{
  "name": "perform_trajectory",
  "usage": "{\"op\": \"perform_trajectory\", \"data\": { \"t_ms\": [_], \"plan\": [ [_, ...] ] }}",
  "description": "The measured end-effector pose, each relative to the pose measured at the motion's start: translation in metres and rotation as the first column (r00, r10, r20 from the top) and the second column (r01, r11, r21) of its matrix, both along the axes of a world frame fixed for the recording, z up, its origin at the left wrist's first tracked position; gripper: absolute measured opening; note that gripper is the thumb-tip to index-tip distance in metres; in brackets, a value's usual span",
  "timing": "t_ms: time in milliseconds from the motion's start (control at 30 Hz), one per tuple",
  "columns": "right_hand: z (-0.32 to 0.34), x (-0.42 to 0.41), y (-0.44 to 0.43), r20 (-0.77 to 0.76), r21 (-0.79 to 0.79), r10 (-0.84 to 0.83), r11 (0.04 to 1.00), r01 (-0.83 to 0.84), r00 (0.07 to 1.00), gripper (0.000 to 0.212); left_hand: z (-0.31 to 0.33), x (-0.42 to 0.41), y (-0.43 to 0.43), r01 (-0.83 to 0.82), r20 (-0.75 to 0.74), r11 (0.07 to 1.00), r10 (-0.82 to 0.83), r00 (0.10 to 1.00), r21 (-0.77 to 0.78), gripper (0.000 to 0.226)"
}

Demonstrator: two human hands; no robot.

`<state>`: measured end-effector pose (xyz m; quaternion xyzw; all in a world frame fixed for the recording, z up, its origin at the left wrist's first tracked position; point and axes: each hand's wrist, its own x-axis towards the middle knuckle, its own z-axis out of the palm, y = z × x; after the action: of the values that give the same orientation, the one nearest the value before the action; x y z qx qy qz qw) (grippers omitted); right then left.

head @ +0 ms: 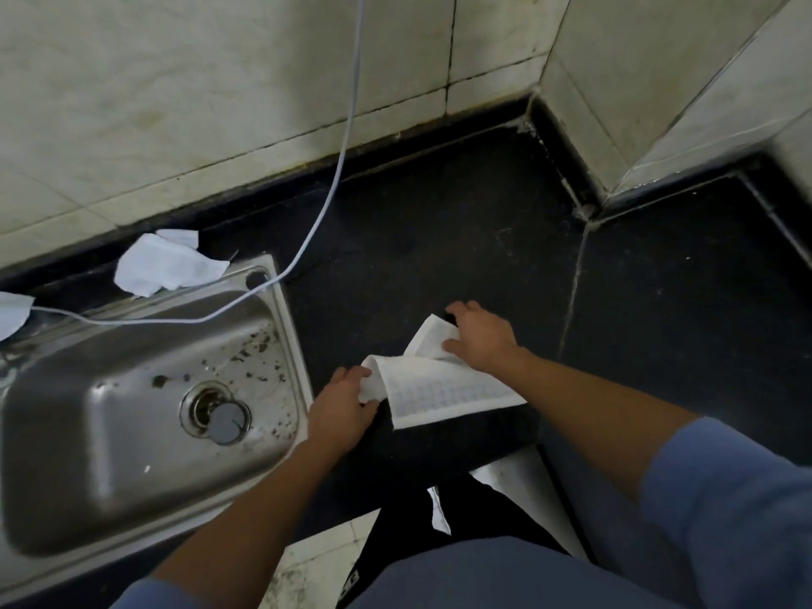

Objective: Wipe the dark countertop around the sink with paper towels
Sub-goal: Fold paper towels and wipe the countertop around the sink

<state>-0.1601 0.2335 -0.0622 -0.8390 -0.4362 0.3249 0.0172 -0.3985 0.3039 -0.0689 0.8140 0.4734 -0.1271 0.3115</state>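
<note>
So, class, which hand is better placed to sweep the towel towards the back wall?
Likely right: the right hand lies on the paper towel with dark countertop ahead; the left hand pinches its edge by the sink.

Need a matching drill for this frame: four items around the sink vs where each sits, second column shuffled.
Items
1. embossed paper towel
2. crumpled paper towel
3. drain plug
4. pale cord

Places
A. on the floor of the sink
B. down the tiled wall and across the sink's rim
C. on the countertop behind the sink
D. pinched by the left hand, under the right hand

Pairs: 1-D, 2-C, 3-A, 4-B
</note>
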Motion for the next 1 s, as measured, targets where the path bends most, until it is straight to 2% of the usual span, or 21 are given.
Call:
{"op": "perform_trajectory", "data": {
  "t_ms": [100, 200, 267, 333, 433, 500, 600, 667, 767, 833, 867, 933, 1000],
  "plan": [
    [-0.002, -0.007, 0.002, -0.003, -0.011, -0.010, 1.000, 0.010, 1.000, 0.025, 0.002, 0.006, 0.000, -0.078, 0.082, 0.997, 0.079, 0.993, -0.021, 0.054],
    [0.007, -0.003, -0.009, -0.118, 0.179, -0.113, 0.975, 0.133, 0.987, 0.013, 0.004, 0.022, 0.005, 0.002, 0.070, 0.996, 0.004, 0.998, -0.085, 0.067],
    [0.016, 0.003, -0.021, -0.174, 0.284, -0.204, 0.926, 0.247, 0.963, 0.008, 0.004, 0.034, 0.008, 0.126, 0.039, 0.991, -0.124, 0.991, -0.048, 0.046],
    [0.020, 0.015, -0.033, -0.199, 0.334, -0.329, 0.863, 0.379, 0.923, 0.007, 0.006, 0.043, 0.008, 0.199, 0.083, 0.978, -0.205, 0.975, 0.069, 0.023],
    [0.014, 0.036, -0.052, -0.156, 0.334, -0.490, 0.791, 0.513, 0.857, 0.010, 0.001, 0.045, 0.001, 0.273, 0.123, 0.942, -0.300, 0.946, 0.194, 0.024],
    [0.005, 0.043, -0.062, -0.126, 0.256, -0.514, 0.810, 0.528, 0.849, 0.014, -0.004, 0.040, -0.003, 0.373, 0.055, 0.911, -0.387, 0.920, 0.173, 0.029],
    [-0.005, 0.042, -0.069, -0.062, 0.135, -0.458, 0.876, 0.462, 0.887, 0.028, -0.007, 0.035, -0.004, 0.446, -0.045, 0.890, -0.444, 0.895, 0.095, 0.028],
    [-0.004, 0.041, -0.069, 0.015, 0.189, -0.410, 0.897, 0.400, 0.912, 0.035, -0.002, 0.037, -0.003, 0.380, -0.010, 0.919, -0.381, 0.925, 0.108, 0.024],
    [0.004, 0.042, -0.057, 0.147, 0.303, -0.331, 0.912, 0.276, 0.932, 0.038, -0.001, 0.049, 0.006, 0.072, 0.087, 0.992, -0.081, 0.993, 0.099, 0.037],
    [0.006, 0.043, -0.042, 0.169, 0.303, -0.262, 0.931, 0.203, 0.950, 0.042, -0.003, 0.063, 0.016, -0.087, 0.050, 0.993, 0.083, 0.995, 0.079, 0.039],
    [0.006, 0.044, -0.035, 0.153, 0.250, -0.214, 0.953, 0.172, 0.965, 0.046, -0.003, 0.069, 0.020, -0.094, -0.022, 0.994, 0.095, 0.995, 0.059, 0.038],
    [0.004, 0.045, -0.024, 0.123, 0.062, -0.077, 0.996, 0.070, 0.989, 0.048, -0.003, 0.082, 0.021, -0.004, -0.178, 0.999, -0.002, 0.984, -0.033, 0.041],
    [0.000, 0.045, -0.021, 0.127, -0.064, 0.043, 0.997, -0.035, 0.991, 0.034, -0.001, 0.089, 0.014, 0.103, -0.247, 0.989, -0.127, 0.961, -0.106, 0.037]
  ]
}}
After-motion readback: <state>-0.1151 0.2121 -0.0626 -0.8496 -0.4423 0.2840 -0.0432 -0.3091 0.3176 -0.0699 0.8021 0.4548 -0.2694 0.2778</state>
